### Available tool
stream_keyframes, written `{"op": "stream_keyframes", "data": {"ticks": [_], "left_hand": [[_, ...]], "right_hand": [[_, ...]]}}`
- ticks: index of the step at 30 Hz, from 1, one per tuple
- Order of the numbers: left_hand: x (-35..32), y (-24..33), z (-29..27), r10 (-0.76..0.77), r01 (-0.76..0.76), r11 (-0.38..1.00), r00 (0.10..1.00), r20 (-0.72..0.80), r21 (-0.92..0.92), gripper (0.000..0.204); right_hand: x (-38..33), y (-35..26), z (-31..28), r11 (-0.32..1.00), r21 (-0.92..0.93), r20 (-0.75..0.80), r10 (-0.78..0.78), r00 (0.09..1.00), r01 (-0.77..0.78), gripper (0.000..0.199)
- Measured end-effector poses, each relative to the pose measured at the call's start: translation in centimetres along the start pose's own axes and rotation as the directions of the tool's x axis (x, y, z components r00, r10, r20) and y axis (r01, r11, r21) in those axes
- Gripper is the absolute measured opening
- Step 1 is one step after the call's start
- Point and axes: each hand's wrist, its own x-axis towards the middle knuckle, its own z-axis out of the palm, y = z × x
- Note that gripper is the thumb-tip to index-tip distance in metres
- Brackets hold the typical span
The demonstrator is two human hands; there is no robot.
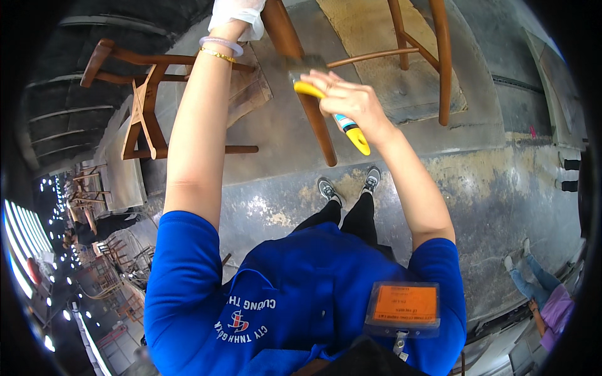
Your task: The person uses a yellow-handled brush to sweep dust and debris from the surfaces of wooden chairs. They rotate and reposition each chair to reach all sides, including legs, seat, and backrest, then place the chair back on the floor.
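My right hand [356, 103] is closed around a paintbrush [359, 140] with a yellow handle. The brush's dark, blurred bristles lie against a brown wooden furniture leg [318, 125] that slants down toward me. My left hand [240, 14], in a thin white glove, reaches to the top edge beside the upper part of that leg. Its fingers are cut off by the frame, so I cannot see whether they grip the wood.
A brown wooden chair frame [144, 113] lies tipped to the left. More chair legs [443, 62] stand at the right, over a stained brown board [370, 37]. A person in a purple top [558, 316] is at the lower right; another person [91, 229] works far left.
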Motion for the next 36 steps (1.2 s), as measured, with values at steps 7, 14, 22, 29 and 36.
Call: {"op": "stream_keyframes", "data": {"ticks": [7,14,22,29,36], "left_hand": [[2.1,-2.3,2.2,0.250,-0.243,0.968,0.957,-0.150,0.060,0.037],[-0.7,-2.9,3.9,0.461,-0.356,0.852,0.857,-0.228,0.384,0.034],[-2.9,-3.5,6.1,0.429,-0.337,0.892,0.839,-0.335,0.300,0.029],[-4.3,-3.1,6.8,0.417,-0.317,0.897,0.839,-0.349,0.309,0.031],[-4.3,-2.2,7.5,0.413,-0.318,0.901,0.834,-0.365,0.294,0.029]], "right_hand": [[-15.4,-5.9,4.8,0.966,-0.061,0.617,0.233,0.752,-0.250,0.021],[-16.3,5.3,3.9,0.539,0.582,-0.186,0.817,0.546,-0.608,0.012],[-7.5,17.4,2.8,0.555,0.458,-0.199,0.825,0.528,-0.694,0.023],[-10.7,21.2,-1.2,0.596,-0.179,-0.625,0.546,0.559,-0.783,0.015],[-6.8,15.0,4.2,0.673,0.419,-0.027,0.680,0.733,-0.610,0.024]]}}
